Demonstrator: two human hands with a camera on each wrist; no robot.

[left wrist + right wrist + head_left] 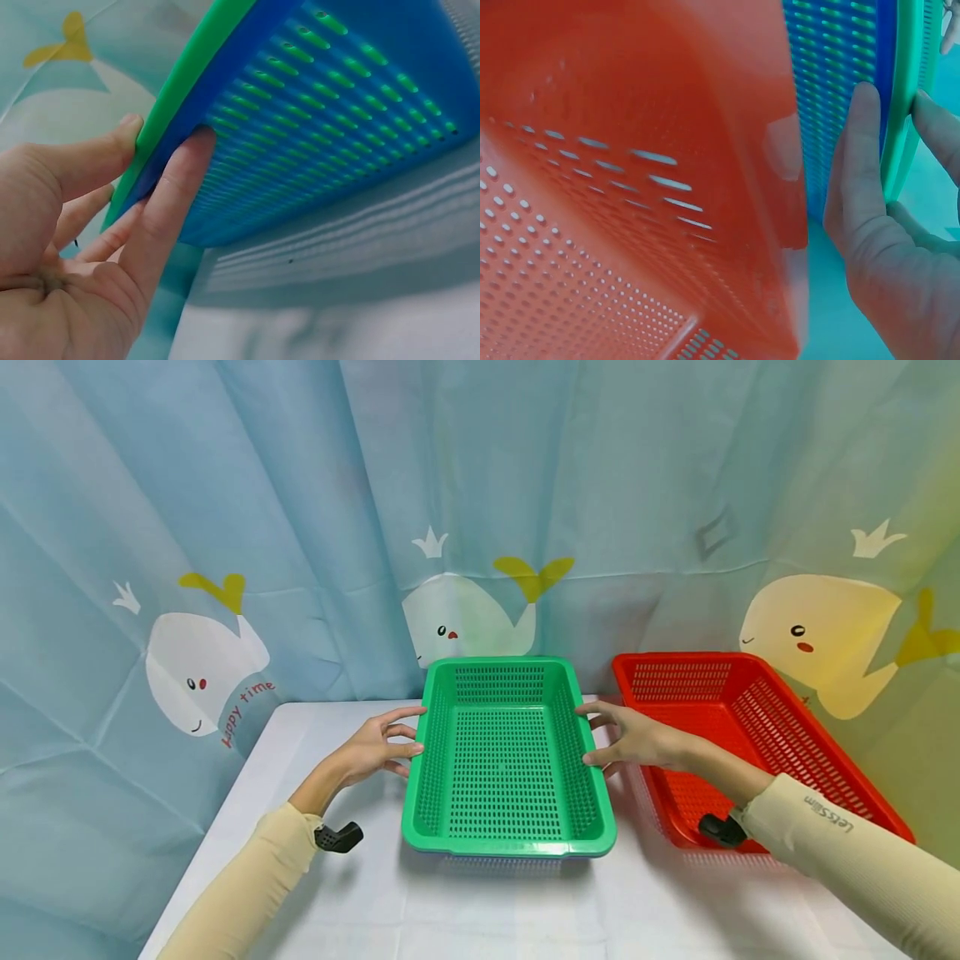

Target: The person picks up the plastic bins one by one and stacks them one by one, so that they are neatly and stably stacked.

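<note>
A green plastic basket with slotted walls sits nested inside a blue basket, whose wall shows beneath the green rim in both wrist views. At the left side, my left hand holds the rims, thumb at the green edge and a finger against the blue wall. On the opposite side my right hand grips the rims likewise, with one finger along the blue wall and the thumb side at the green rim. In the head view the blue basket is mostly hidden under the green one.
Right beside the baskets stands a larger red basket, close under my right forearm. All rest on a white-covered table. Behind hangs a blue curtain with whale prints, meeting the table's back edge.
</note>
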